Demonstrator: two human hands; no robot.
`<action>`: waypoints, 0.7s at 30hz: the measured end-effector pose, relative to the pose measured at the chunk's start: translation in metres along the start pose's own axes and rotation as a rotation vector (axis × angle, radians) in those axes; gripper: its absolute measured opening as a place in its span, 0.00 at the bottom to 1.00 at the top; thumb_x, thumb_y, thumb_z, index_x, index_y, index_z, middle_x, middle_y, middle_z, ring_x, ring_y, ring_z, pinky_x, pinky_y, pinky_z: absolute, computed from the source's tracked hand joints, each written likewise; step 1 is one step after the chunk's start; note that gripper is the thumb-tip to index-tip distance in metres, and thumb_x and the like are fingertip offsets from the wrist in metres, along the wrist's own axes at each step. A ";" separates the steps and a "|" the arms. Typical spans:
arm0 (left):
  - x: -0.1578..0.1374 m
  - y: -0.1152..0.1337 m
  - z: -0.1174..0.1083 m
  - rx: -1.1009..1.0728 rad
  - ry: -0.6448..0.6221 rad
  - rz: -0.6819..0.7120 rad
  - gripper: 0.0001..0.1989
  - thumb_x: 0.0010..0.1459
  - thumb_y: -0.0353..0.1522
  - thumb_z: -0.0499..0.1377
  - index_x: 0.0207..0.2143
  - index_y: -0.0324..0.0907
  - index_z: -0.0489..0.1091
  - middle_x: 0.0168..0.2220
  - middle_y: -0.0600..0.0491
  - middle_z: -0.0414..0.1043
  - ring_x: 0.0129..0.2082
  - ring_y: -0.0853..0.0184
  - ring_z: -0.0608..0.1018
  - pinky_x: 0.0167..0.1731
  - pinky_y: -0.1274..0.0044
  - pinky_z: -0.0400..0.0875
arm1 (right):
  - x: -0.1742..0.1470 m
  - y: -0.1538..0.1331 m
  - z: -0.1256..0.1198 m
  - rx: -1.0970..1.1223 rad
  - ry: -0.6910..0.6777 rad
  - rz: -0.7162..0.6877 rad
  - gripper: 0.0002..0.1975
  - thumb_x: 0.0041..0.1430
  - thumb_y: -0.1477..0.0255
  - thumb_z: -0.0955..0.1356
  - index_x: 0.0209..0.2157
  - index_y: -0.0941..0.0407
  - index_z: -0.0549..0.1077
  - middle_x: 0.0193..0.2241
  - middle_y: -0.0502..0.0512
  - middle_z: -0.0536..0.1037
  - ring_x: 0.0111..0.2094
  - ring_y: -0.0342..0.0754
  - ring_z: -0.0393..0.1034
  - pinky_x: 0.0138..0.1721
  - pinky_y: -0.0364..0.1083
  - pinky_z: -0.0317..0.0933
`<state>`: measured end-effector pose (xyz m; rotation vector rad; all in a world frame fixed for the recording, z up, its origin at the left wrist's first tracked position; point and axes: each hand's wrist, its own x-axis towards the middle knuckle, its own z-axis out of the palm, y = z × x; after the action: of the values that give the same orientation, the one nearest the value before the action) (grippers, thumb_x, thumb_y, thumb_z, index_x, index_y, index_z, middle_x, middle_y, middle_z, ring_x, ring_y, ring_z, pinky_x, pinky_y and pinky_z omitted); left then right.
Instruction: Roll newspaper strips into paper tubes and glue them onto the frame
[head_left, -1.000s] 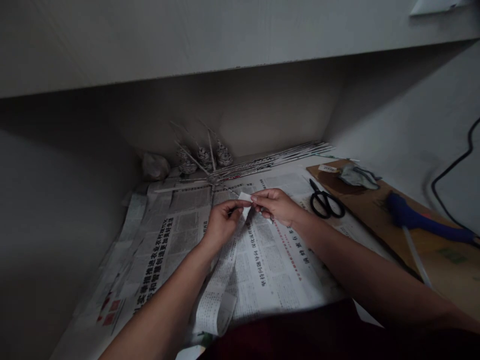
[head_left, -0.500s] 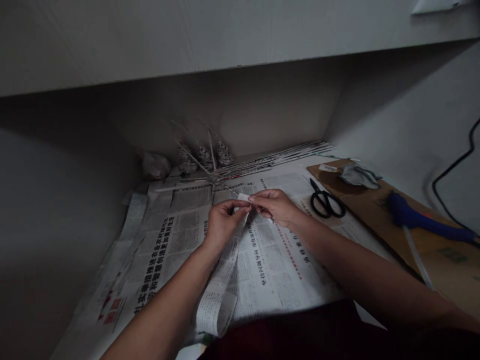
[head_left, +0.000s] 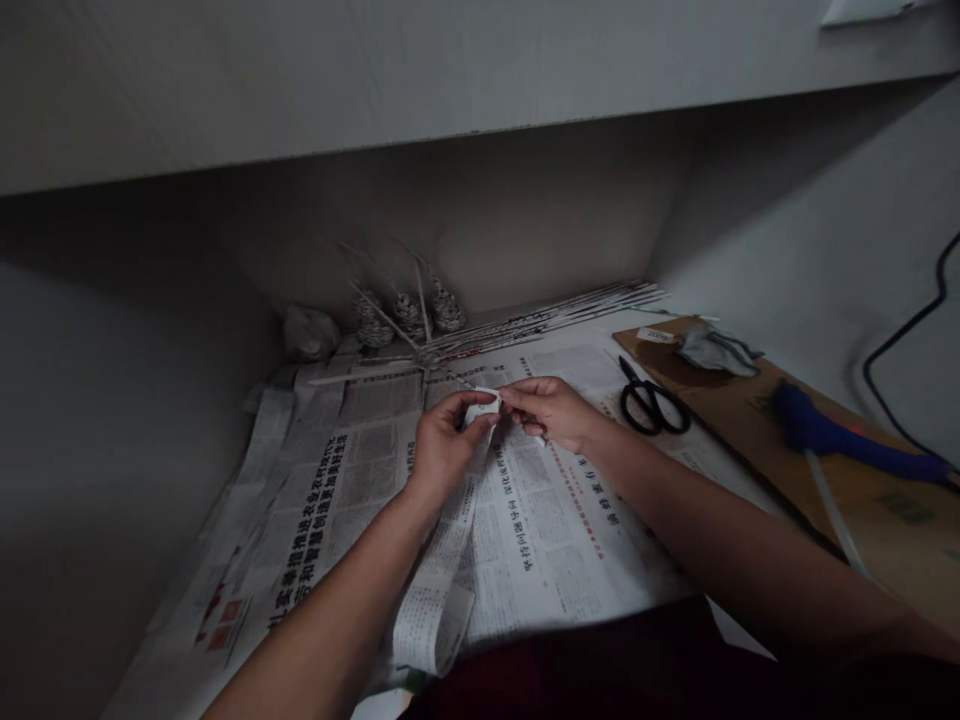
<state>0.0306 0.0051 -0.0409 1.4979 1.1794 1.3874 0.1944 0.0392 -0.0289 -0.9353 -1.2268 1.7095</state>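
Between my two hands is a long newspaper strip (head_left: 448, 540), its upper end folded over at the fingertips and its lower end curling near the table's front edge. My left hand (head_left: 448, 440) pinches the strip between thumb and fingers. Close beside it, my right hand (head_left: 551, 410) grips the strip's top corner, fingertips almost touching the left ones. Just beyond my hands lies a woven paper piece (head_left: 429, 357) with thin rolled-paper sticks spreading out from it. One of these sticks reaches toward my fingers; whether it touches the strip I cannot tell.
Newspaper sheets (head_left: 360, 470) cover the table. At the back stand three small woven paper shapes (head_left: 409, 313) beside a bundle of rolled-paper sticks (head_left: 555, 315). On the right are black scissors (head_left: 652, 405), a cardboard sheet (head_left: 757, 430), a grey cloth (head_left: 716, 352) and a blue glue gun (head_left: 847, 435).
The strip's top end, which stood up above my fingers, is now folded down toward my left thumb. Both hands stay in nearly the same place.
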 end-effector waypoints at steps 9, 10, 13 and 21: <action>0.000 -0.002 -0.001 0.004 -0.032 0.029 0.12 0.48 0.32 0.63 0.38 0.41 0.75 0.37 0.50 0.76 0.38 0.65 0.75 0.42 0.73 0.66 | -0.001 -0.003 -0.006 -0.017 -0.096 0.050 0.15 0.44 0.62 0.74 0.25 0.61 0.74 0.17 0.47 0.67 0.15 0.34 0.53 0.14 0.37 0.40; 0.000 -0.002 -0.001 0.001 -0.036 0.035 0.12 0.48 0.32 0.63 0.38 0.41 0.75 0.37 0.49 0.76 0.38 0.65 0.75 0.43 0.73 0.66 | -0.001 -0.003 -0.005 -0.015 -0.087 0.053 0.15 0.44 0.63 0.74 0.25 0.61 0.74 0.17 0.47 0.67 0.15 0.34 0.53 0.14 0.37 0.40; 0.000 -0.002 0.000 -0.008 -0.037 0.050 0.11 0.48 0.32 0.63 0.37 0.42 0.75 0.38 0.49 0.76 0.39 0.64 0.75 0.44 0.72 0.66 | -0.001 -0.004 -0.004 0.006 -0.072 0.049 0.15 0.43 0.64 0.74 0.25 0.62 0.74 0.17 0.47 0.67 0.16 0.34 0.54 0.14 0.37 0.40; 0.000 -0.005 -0.001 -0.064 -0.078 0.057 0.13 0.49 0.32 0.63 0.40 0.43 0.74 0.40 0.49 0.76 0.41 0.63 0.75 0.46 0.70 0.66 | 0.002 0.001 -0.009 -0.017 -0.104 0.052 0.15 0.45 0.63 0.74 0.26 0.61 0.74 0.17 0.48 0.68 0.16 0.35 0.55 0.13 0.37 0.40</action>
<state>0.0290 0.0065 -0.0451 1.5370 1.0425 1.3792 0.2011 0.0439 -0.0322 -0.9053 -1.2959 1.8113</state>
